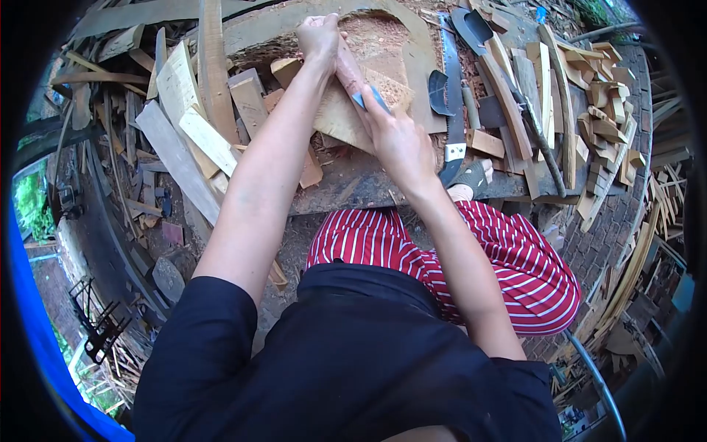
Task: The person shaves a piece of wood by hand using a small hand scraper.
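Note:
A smooth, reddish wooden piece (348, 71) slants over a pale board (342, 116) on the workbench. My left hand (320, 40) is closed around its far end. Lower down, my right hand (401, 144) pinches a small blue sheet (377, 99) that looks like sandpaper and rests against the wood. My fingers cover part of the sheet and the near end of the piece. Reddish sawdust (372, 37) lies beyond the board.
To the right lie a handsaw (454, 96), a dark curved sheath (471, 29) and a black curved piece (440, 93). Wood offcuts (607, 110) are heaped at the far right, and long planks (180, 166) lean at left. My foot (471, 180) rests by the bench's front edge.

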The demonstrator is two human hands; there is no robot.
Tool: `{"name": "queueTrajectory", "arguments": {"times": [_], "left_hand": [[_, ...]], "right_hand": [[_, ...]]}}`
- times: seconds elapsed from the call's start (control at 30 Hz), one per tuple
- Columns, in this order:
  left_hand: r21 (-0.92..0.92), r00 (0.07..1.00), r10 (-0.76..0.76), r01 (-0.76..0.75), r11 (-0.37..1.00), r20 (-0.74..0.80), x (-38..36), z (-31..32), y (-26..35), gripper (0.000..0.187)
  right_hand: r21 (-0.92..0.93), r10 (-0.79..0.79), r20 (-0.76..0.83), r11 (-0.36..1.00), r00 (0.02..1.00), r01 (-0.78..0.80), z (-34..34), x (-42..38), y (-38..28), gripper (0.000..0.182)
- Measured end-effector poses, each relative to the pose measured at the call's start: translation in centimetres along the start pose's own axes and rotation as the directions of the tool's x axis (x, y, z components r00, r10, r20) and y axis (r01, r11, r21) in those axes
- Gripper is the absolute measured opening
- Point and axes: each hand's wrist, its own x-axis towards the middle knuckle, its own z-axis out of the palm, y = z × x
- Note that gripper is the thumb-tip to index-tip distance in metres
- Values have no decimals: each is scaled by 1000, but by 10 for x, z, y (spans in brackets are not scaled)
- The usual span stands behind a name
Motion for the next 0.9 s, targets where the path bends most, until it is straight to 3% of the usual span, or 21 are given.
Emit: {"name": "queueTrajectory", "arguments": {"times": [0.1,0.2,0.3,0.5,0.6,0.73,0.8,0.9], "left_hand": [[-74,999,3,0,997,39,2,-1,0,19],[-141,998,-44,52,989,55,-5,-1,8,20],[-143,995,-60,70,987,76,0,-3,0,21],[-148,992,-25,43,988,123,3,-4,3,21],[-152,995,-5,20,988,101,3,-2,0,20],[-129,988,-75,93,987,137,5,-5,-1,22],[-133,989,-2,23,991,150,20,-6,1,23],[-127,993,-16,31,991,119,7,-3,-3,22]], "right_hand": [[9,-44,-15,999,999,44,5,7,3,45],[83,-89,-158,991,983,103,12,1,5,44],[47,-76,-54,996,996,79,9,-7,7,45],[-6,-91,-130,996,987,91,12,1,0,51],[17,-71,-49,997,996,72,7,-6,4,43],[-7,-49,-58,999,997,48,12,-1,0,45],[17,-49,-93,999,994,51,15,5,-1,45],[-7,-80,-61,997,995,80,11,3,0,46]]}}
